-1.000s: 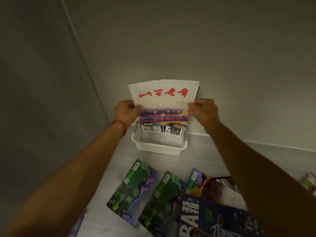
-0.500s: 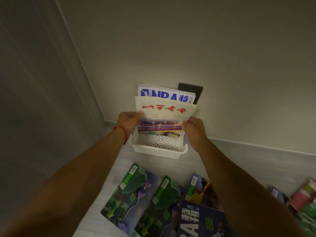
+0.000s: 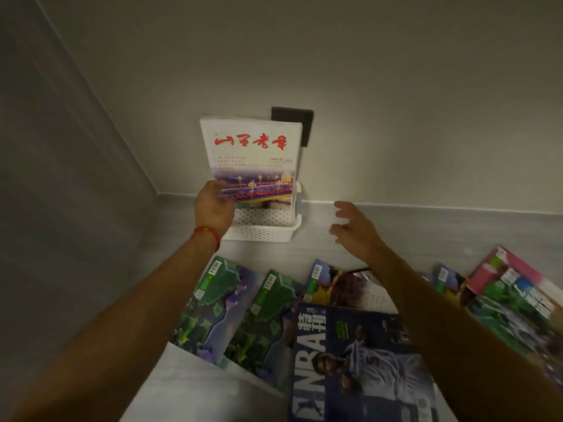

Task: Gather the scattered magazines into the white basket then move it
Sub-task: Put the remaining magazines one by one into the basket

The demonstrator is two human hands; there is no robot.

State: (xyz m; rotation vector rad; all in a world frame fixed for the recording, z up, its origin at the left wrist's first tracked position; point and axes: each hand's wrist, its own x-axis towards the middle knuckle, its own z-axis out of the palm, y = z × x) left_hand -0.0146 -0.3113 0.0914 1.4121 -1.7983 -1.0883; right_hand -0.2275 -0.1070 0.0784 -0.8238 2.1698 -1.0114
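Note:
A white perforated basket (image 3: pixel 262 231) stands on the pale surface against the back wall. A white magazine with red characters (image 3: pixel 254 159) stands upright in it, hiding whatever is behind. My left hand (image 3: pixel 214 207) grips that magazine's lower left edge. My right hand (image 3: pixel 355 228) hovers open to the right of the basket, holding nothing. Loose magazines lie in front: two green ones (image 3: pixel 213 306) (image 3: pixel 265 318), a dark NBA one (image 3: pixel 356 360), and one with a yellow and brown cover (image 3: pixel 338 287).
More magazines, pink and green (image 3: pixel 515 303), lie at the right. A dark wall plate (image 3: pixel 294 117) sits behind the basket. Walls close in at the back and left, meeting in a corner left of the basket.
My right hand let go of the white magazine and drew back to the right. The magazine now stands in the basket, covering the NBA issue behind it. My left hand stays on it.

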